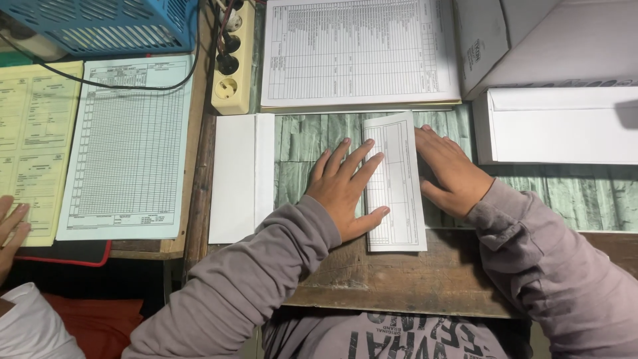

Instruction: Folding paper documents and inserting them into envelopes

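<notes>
the folded printed form (397, 183), thin, light and limp, is being pressed flat on the desk (399, 272) by left hand (345, 189) and right hand (448, 173), both grips released, palms down; its free edges look best for pinching.

An office desk: printed forms (359, 50), envelopes (242, 176), power strip (232, 63).

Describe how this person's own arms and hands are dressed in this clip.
Both arms are covered by long, loose sleeves of greyish-mauve fabric, with plain ribbed cuffs ending at the wrists. The left hand and right hand are bare: no gloves, rings or watch visible.
</notes>
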